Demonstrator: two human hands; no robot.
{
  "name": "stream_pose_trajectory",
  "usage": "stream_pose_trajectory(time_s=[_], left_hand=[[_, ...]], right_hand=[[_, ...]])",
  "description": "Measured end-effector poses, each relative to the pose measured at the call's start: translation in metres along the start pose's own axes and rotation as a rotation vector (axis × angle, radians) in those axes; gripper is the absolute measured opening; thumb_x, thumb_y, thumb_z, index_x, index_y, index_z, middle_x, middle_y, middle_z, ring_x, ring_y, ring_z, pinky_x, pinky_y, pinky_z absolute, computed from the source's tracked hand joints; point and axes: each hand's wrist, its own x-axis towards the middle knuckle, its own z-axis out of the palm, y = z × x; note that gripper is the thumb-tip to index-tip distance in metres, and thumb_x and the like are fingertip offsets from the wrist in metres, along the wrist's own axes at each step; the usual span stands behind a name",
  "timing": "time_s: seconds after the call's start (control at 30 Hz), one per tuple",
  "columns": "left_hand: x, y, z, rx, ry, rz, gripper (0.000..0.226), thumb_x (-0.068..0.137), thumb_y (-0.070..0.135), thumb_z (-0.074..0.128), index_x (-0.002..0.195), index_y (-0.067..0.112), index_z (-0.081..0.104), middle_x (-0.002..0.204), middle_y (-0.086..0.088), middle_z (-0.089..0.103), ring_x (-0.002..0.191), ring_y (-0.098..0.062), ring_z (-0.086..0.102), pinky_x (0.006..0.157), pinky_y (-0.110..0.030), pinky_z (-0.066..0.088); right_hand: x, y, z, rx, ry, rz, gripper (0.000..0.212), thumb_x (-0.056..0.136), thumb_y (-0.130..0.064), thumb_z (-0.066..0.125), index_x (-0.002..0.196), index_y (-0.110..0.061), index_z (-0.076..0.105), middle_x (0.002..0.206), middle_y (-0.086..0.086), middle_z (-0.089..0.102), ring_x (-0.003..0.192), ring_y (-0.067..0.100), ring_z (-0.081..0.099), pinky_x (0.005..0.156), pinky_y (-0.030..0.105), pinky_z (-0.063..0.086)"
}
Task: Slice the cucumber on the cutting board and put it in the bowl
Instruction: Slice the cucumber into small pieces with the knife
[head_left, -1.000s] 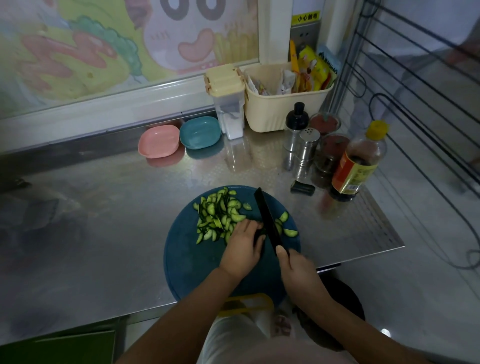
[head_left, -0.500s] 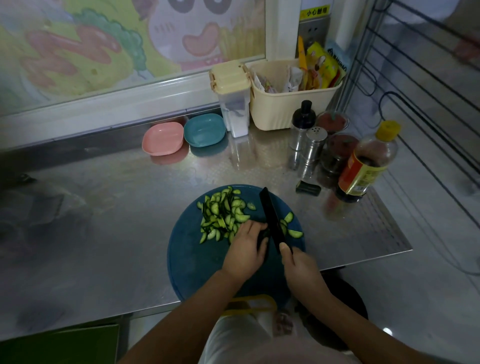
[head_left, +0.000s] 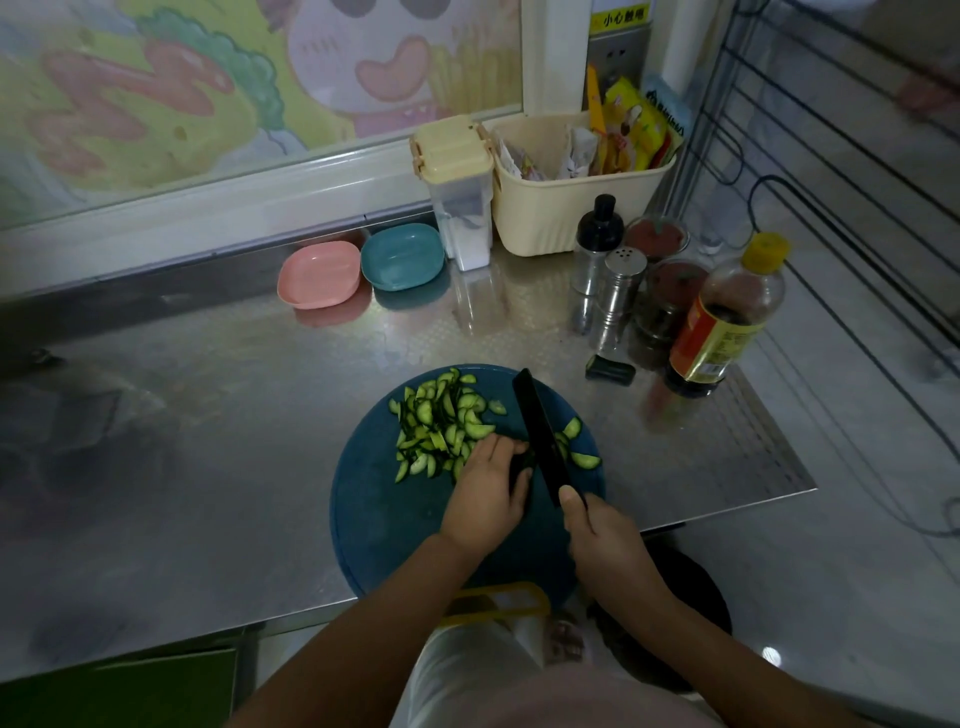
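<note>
A round dark blue cutting board (head_left: 384, 519) lies at the front edge of the steel counter. A heap of green cucumber slices (head_left: 441, 423) covers its far left part, and a few more slices (head_left: 582, 452) lie right of the blade. My left hand (head_left: 488, 493) curls over the dark uncut end of the cucumber (head_left: 522, 465), mostly hidden under the fingers. My right hand (head_left: 597, 535) grips the handle of a black knife (head_left: 537, 431), whose blade stands against my left fingertips. A pink bowl (head_left: 319, 274) and a teal bowl (head_left: 402, 255) sit at the back.
Right of the board stand a soy sauce bottle (head_left: 727, 317), metal shakers (head_left: 615, 296), spice jars (head_left: 670, 291) and a small black object (head_left: 610, 370). A cream basket (head_left: 566, 208) of packets and a lidded container (head_left: 460, 192) stand at the back wall. The counter edge runs close on the right.
The scene is nearly the same. The knife and my left hand stay together at the cucumber end, with only slight shifts; the camera view has moved a little.
</note>
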Motion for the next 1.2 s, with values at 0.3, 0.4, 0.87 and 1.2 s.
stream_pose_trajectory(time_s=[0.3, 0.4, 0.87, 1.2], left_hand=[[-0.001, 0.001, -0.001, 0.019, 0.008, 0.022, 0.014, 0.086, 0.01, 0.058, 0.099, 0.007, 0.056, 0.095, -0.009, 0.053, 0.087, -0.021, 0.05, 0.073, -0.018, 0.031], [-0.001, 0.002, -0.001, 0.019, 0.015, 0.023, 0.015, 0.085, 0.011, 0.057, 0.099, 0.007, 0.058, 0.094, -0.009, 0.054, 0.086, -0.019, 0.05, 0.072, -0.018, 0.032], [-0.008, -0.002, -0.002, 0.019, -0.041, 0.078, 0.039, 0.089, 0.022, 0.04, 0.121, 0.006, 0.056, 0.115, -0.009, 0.057, 0.107, -0.018, 0.047, 0.095, -0.022, 0.034], [-0.007, 0.004, 0.001, -0.047, -0.012, 0.088, 0.035, 0.082, 0.004, 0.057, 0.117, 0.002, 0.061, 0.113, -0.011, 0.063, 0.106, -0.017, 0.048, 0.097, -0.02, 0.034]], right_hand=[[0.0, 0.003, 0.003, -0.067, 0.009, -0.033, 0.04, 0.1, -0.033, 0.035, 0.07, -0.01, 0.046, 0.061, 0.005, 0.049, 0.056, 0.016, 0.047, 0.052, 0.022, 0.035], [-0.001, 0.001, 0.005, -0.105, 0.027, -0.058, 0.039, 0.101, -0.031, 0.035, 0.066, -0.015, 0.041, 0.059, 0.002, 0.045, 0.052, 0.012, 0.043, 0.05, 0.018, 0.036], [0.01, -0.002, 0.009, -0.127, 0.044, 0.006, 0.04, 0.101, -0.034, 0.031, 0.066, -0.016, 0.04, 0.061, 0.002, 0.046, 0.054, 0.009, 0.043, 0.05, 0.016, 0.037], [0.009, 0.001, 0.006, -0.133, 0.019, 0.013, 0.041, 0.101, -0.036, 0.03, 0.068, -0.016, 0.041, 0.065, 0.002, 0.048, 0.058, 0.009, 0.044, 0.049, 0.015, 0.034]])
